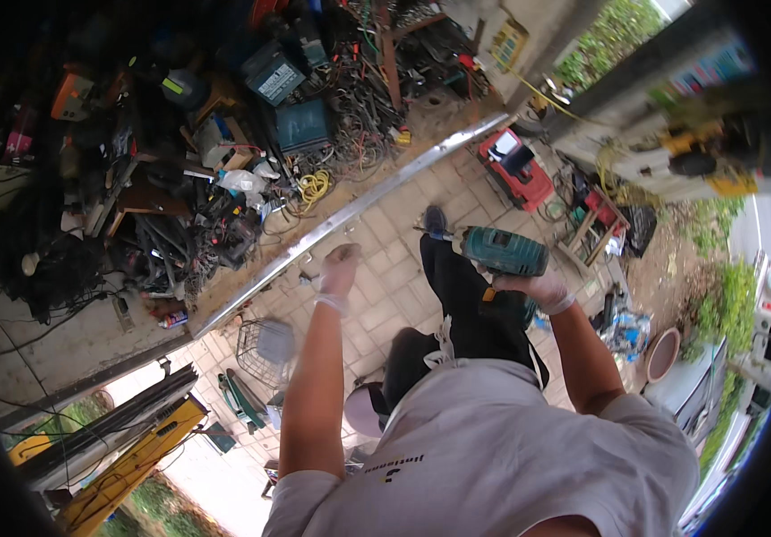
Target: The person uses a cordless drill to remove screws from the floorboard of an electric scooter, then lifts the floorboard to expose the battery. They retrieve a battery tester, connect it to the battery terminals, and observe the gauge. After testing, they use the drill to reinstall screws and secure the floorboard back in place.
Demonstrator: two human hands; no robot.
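My right hand point(542, 291), in a thin see-through glove, is wrapped round the grip of a teal and black cordless drill point(504, 252). The drill lies sideways in front of my body, its bit pointing left. An orange part shows by the grip, with the teal battery base below it. My left hand point(341, 273), gloved too, is raised over the paving left of the drill. Its fingers are curled closed, and whatever is in them, if anything, is hidden. Behind it runs the long metal-edged step point(341, 219) of a cluttered workbench or ledge.
Cables, tools and dark green batteries point(303, 125) crowd the ledge, with a coil of yellow wire point(314, 186). A red toolbox point(518, 170) stands on the paving at the far right. A wire basket point(265, 347) sits at the left, and a round pot point(663, 355) at the right.
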